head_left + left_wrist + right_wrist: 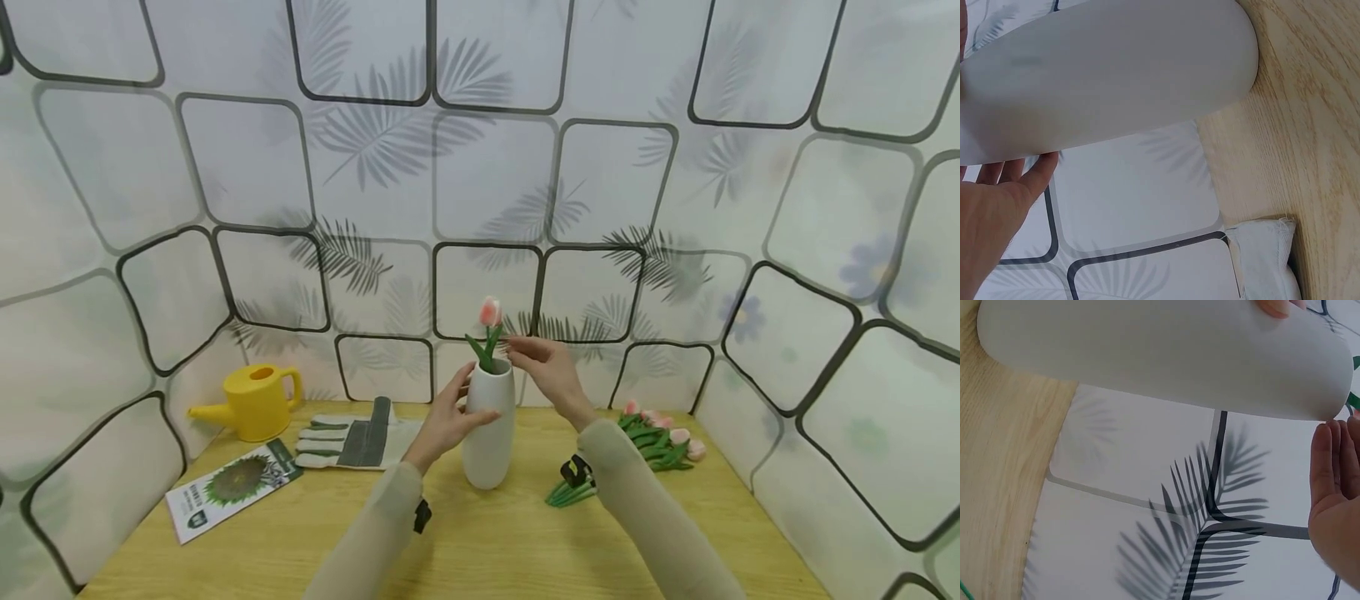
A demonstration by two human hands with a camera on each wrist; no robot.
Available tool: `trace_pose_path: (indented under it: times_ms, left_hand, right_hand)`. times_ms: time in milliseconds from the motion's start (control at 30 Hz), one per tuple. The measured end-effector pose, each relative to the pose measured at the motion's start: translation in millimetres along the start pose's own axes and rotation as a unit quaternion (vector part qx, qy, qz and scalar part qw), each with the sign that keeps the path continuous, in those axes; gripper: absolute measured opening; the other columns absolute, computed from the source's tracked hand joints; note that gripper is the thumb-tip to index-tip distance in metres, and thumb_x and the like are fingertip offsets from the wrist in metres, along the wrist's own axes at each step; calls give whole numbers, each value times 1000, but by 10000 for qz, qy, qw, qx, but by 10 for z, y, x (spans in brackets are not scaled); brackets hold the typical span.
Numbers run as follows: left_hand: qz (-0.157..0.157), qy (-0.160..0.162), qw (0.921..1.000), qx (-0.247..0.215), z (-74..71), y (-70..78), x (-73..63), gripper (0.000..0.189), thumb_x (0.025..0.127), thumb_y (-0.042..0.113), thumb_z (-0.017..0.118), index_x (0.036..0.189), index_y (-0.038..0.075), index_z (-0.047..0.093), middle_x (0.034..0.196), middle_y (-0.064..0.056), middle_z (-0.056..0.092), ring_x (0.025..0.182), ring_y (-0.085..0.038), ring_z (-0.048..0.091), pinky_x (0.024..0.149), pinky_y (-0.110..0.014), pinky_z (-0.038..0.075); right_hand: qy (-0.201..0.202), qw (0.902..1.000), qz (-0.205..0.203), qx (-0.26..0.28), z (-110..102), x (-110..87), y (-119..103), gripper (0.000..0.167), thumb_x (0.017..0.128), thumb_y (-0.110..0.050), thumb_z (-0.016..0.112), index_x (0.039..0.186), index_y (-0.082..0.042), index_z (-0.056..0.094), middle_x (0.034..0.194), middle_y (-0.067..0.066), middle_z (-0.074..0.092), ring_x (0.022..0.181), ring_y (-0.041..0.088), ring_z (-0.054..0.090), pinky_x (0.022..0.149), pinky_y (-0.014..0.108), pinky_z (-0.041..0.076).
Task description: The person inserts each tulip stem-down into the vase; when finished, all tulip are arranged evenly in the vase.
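A tall white vase (489, 433) stands upright on the wooden table, with a single pink tulip (491, 312) and its green leaves rising from the mouth. My left hand (448, 417) holds the vase from the left, thumb across the front and fingers behind. In the left wrist view, fingers (1040, 175) lie against the vase's side. My right hand (553, 371) is raised at the right of the rim, fingertips close beside the tulip's leaves. The right wrist view shows its fingers (1322, 462) fairly straight, tips right at the rim.
More pink tulips (660, 442) lie bundled right of the vase, partly behind my right sleeve. To the left are work gloves (360, 437), a yellow watering can (258, 404) and a sunflower seed packet (232, 487). A patterned curtain (382, 283) surrounds the table.
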State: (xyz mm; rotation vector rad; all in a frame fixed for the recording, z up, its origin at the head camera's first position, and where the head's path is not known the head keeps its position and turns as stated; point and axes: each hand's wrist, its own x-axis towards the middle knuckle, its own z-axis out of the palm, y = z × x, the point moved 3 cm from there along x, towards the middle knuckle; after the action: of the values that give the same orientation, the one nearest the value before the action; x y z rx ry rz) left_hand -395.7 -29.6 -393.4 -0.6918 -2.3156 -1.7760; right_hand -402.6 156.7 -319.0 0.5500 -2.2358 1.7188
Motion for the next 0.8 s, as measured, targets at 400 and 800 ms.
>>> trace_pose_path:
  times_ms: [400, 800]
  left_hand:
    - [-109, 33, 9999, 7, -27, 268, -130, 85, 86, 20, 78, 155, 18, 29, 145, -19, 46, 131, -39, 48, 101, -58, 46]
    - [-116, -17, 9999, 88, -18, -35, 13, 90, 81, 35, 81, 154, 32, 28, 147, -11, 46, 133, -34, 48, 101, -57, 46]
  right_hand:
    - [-359, 9915, 819, 945, -237, -224, 385, 42, 95, -7, 64, 132, 12, 54, 126, 27, 62, 100, 16, 69, 90, 35, 57]
    - [-711, 9872, 1274, 643, -553, -550, 730, 47, 97, -16, 63, 136, 8, 51, 122, 9, 65, 105, 14, 65, 96, 41, 53]
